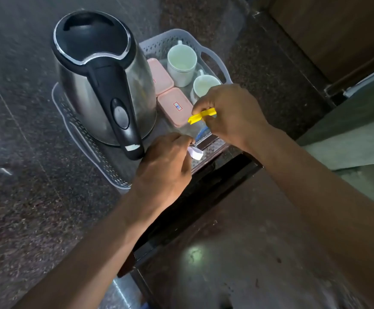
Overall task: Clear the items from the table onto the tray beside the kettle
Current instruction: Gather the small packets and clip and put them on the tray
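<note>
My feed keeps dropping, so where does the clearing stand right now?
Done: two cups and two pink boxes sit in the tray beside the kettle. In hand: right hand pinches a yellow clip, left hand holds something small and white, both over the tray. Left: setting them down.

Only 1 label shows: a small white sticker with a red border (pixel 178 106) on the lid of the pink box (pixel 175 107) just left of the right hand (pixel 230 112). Its blue marking is too blurred to read.
</note>
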A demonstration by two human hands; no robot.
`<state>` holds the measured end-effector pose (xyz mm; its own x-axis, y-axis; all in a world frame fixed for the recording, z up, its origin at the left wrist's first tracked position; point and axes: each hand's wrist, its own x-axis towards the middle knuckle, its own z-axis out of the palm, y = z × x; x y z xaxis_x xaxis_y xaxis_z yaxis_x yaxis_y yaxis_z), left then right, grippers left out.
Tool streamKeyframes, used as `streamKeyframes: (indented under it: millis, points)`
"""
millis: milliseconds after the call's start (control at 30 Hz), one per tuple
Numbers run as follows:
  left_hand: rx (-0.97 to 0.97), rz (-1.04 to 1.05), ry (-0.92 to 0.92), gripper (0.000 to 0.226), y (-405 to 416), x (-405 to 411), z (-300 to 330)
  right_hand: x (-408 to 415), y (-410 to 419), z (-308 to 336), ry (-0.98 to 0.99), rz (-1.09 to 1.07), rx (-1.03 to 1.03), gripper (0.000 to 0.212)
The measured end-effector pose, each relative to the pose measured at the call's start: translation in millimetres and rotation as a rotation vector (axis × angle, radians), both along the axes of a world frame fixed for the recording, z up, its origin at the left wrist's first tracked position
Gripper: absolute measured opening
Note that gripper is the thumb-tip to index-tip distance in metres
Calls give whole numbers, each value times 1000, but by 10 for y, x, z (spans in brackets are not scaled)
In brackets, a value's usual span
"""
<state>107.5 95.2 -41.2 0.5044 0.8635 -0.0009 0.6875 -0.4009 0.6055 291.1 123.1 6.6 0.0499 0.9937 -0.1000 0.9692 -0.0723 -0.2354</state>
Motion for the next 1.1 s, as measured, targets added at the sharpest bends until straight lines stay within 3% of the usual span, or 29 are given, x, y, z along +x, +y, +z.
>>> streamKeyframes:
  millis: [200, 533, 700, 1100]
  points:
    - [71, -44, -36, 49, 0, -21, -29, 21, 203, -118, -101, 48, -193, 37]
    - [122, -4, -103, 42, 1, -9, -93, 33, 335, -137, -101, 99, -392, 37]
    - [114, -6, -114, 25, -1, -20, -95, 24, 275, -142, -74, 74, -420, 42]
    - [106, -3, -119, 27, -22, -22, -99, -113, 300, -100, -35, 77, -420, 32]
